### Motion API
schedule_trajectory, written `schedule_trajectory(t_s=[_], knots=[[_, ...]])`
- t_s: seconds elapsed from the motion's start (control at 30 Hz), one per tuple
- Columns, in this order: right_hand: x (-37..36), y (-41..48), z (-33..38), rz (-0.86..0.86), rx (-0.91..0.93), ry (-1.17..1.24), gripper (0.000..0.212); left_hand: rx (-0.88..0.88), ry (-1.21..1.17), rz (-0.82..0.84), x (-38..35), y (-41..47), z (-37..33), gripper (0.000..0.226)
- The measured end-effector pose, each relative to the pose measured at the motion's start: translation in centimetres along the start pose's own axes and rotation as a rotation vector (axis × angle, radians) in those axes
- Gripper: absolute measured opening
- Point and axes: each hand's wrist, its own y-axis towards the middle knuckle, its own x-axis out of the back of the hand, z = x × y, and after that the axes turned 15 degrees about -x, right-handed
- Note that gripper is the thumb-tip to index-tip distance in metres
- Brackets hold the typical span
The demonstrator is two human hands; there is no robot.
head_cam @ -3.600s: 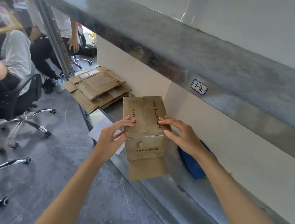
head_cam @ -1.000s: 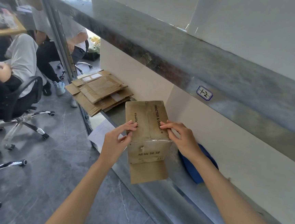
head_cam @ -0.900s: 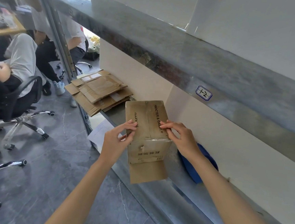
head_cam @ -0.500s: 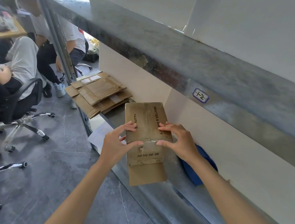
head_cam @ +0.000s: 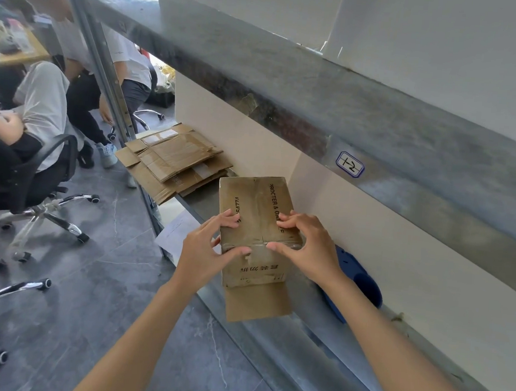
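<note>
A small brown cardboard box (head_cam: pixel 254 201) stands on a metal shelf (head_cam: pixel 316 334), taped along its top seam, with black print on top and on its near side. One loose flap (head_cam: pixel 256 302) hangs down over the shelf's front edge. My left hand (head_cam: pixel 203 250) grips the box's left near corner, fingers on top and thumb on the near face. My right hand (head_cam: pixel 308 246) grips the right near corner the same way, its thumb on the taped top edge.
Several flattened cardboard boxes (head_cam: pixel 172 159) lie stacked at the shelf's far end. A blue shoe (head_cam: pixel 358 282) lies right of the box against the wall. A paper sheet (head_cam: pixel 178 230) lies under the box's left. People sit on office chairs (head_cam: pixel 38 195) at left.
Both thumbs came down from the box top onto the upper edge of its near face. The box has stayed in place on the shelf.
</note>
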Motion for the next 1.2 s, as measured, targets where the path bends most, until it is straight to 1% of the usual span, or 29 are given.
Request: schedule_trajectory(t_s=[0.1,0.13,0.23,0.27,0.4,0.5,0.57,0.6,0.7,0.73,0.8,0.9,1.03,1.2], knots=[[0.3,0.1,0.2,0.031,-0.022,0.004,0.056,0.003,0.012,0.022,0.2,0.1,-0.1,0.048],[0.2,0.2,0.3,0.025,-0.029,0.000,0.054,0.004,0.010,0.014,0.1,0.1,-0.3,0.048],[-0.6,0.3,0.6,-0.034,-0.029,-0.033,0.037,0.031,-0.013,-0.068,-0.6,0.1,-0.6,0.041],[-0.7,0.2,0.6,-0.049,-0.026,-0.038,0.034,0.047,-0.015,-0.092,-0.7,0.1,-0.6,0.038],[-0.4,0.1,0.1,0.001,-0.026,-0.004,0.042,0.057,0.012,-0.115,-1.1,-0.1,-0.5,0.029],[-0.5,0.1,0.1,0.013,-0.035,-0.009,0.040,0.069,0.019,-0.127,-1.4,0.0,-0.6,0.028],[-0.3,0.1,0.0,0.047,-0.038,-0.016,0.041,0.072,-0.010,-0.101,-1.3,-0.1,-0.6,0.030],[0.1,0.1,-0.2,0.093,-0.037,-0.013,0.042,0.076,-0.043,-0.064,-0.8,-0.1,-0.6,0.032],[1.8,0.7,-1.0,0.270,-0.005,-0.036,0.046,0.115,-0.145,0.107,1.3,-0.1,-0.2,0.042],[2.2,0.9,-1.1,0.305,0.010,-0.062,0.048,0.127,-0.158,0.154,1.8,-0.1,-0.1,0.045],[2.5,1.2,-1.0,0.310,0.023,-0.106,0.051,0.148,-0.172,0.190,2.3,0.3,0.2,0.047],[2.4,1.2,-1.1,0.294,0.030,-0.123,0.050,0.150,-0.183,0.174,2.0,0.6,0.3,0.048],[2.9,1.4,-1.1,0.340,0.048,-0.158,0.057,0.137,-0.164,0.210,2.4,0.5,0.4,0.052],[2.8,1.5,-0.9,0.296,0.050,-0.164,0.059,0.117,-0.132,0.241,2.3,0.6,0.3,0.057]])
